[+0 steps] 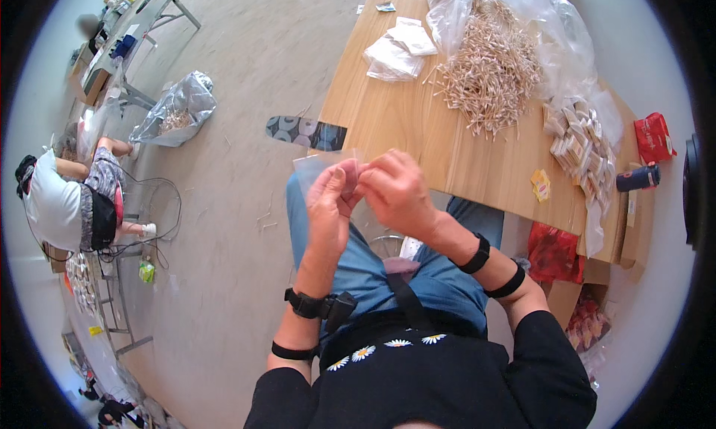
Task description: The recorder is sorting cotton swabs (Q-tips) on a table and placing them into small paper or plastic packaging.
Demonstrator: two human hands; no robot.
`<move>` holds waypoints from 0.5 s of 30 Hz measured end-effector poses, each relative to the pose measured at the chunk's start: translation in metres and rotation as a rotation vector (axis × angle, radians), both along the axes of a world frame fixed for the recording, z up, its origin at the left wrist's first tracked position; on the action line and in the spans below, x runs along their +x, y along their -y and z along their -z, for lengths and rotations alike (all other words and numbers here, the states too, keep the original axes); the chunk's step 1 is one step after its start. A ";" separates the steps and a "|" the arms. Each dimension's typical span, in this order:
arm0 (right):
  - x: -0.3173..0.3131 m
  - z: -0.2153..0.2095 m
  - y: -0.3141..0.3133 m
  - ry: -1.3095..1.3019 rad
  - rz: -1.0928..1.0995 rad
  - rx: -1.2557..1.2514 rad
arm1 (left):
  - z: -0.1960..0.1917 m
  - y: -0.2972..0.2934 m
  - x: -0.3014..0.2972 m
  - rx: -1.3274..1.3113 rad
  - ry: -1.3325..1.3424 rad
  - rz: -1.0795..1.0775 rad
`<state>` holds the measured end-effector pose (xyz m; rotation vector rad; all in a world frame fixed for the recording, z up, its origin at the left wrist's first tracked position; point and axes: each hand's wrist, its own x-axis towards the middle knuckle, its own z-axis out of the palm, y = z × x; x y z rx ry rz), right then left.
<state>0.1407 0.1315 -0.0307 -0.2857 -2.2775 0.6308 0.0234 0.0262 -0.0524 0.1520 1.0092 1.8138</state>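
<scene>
A small clear plastic bag [312, 177] hangs between my hands, just off the near left edge of the wooden table. My left hand [333, 194] is closed on it, thumb up. Against the bag's right edge, my right hand [399, 194] pinches with its fingertips. Whether anything else is between the fingers is too small to tell. A patterned grey strip [306, 132] lies over the table edge beyond my left hand. On the table, a large heap of thin wooden cotton swabs [492, 67] spills from a big clear plastic sack [563, 45].
Flat clear bags [395, 56] lie left of the heap. Filled packets [578, 149] are piled right, near a yellow sachet [541, 184], a dark blue bottle [638, 178] and a red pouch [654, 137]. At left, another person [63, 198] sits near a swab sack [179, 112].
</scene>
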 end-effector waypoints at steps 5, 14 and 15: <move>0.013 -0.029 -0.007 -0.027 0.157 -0.495 | -0.017 0.012 0.001 -0.054 -0.233 0.086; 0.022 -0.032 0.012 0.026 0.150 -0.667 | -0.043 0.015 0.024 -0.008 -0.418 0.125; 0.022 -0.030 0.013 0.048 0.109 -0.714 | -0.042 0.016 0.022 -0.009 -0.421 0.124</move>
